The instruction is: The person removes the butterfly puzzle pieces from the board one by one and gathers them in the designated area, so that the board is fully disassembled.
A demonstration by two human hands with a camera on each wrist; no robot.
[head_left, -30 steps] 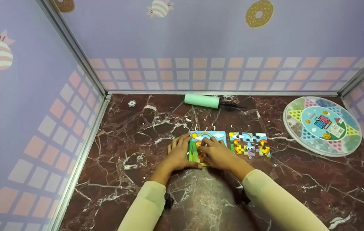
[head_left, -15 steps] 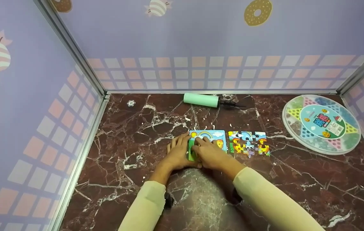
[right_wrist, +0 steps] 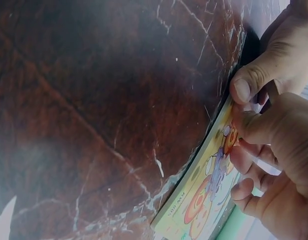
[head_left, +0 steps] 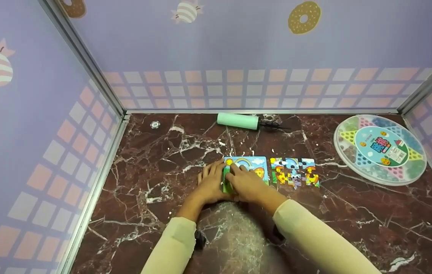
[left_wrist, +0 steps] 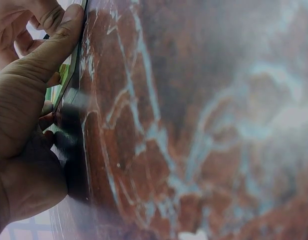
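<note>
A small jigsaw puzzle [head_left: 255, 163] with a rainbow, sun and cartoon animals lies flat under both hands in the head view. My left hand [head_left: 212, 185] grips its left side, fingers along that edge and thumb at the near edge. The right hand [head_left: 247, 183] bends over the lower left part, covering much of the picture. In the right wrist view, right fingertips [right_wrist: 242, 189] rest on the puzzle, close to the left thumb [right_wrist: 243, 90]. I cannot tell whether a piece is pinched there. Several puzzle pieces [head_left: 294, 164] lie grouped just right of the puzzle.
Behind the puzzle lies a mint-green hand pump [head_left: 238, 121] with a black end. A round Chinese checkers set [head_left: 380, 150] sits at the right. At the back left is a small round chip [head_left: 155, 125]. Patterned walls [head_left: 255, 87] border the marble-look table [head_left: 155, 160].
The right hand has shifted left across the puzzle toward its lower left corner, uncovering part of the right side. The left hand stays in place, and the separate pieces have not moved.
</note>
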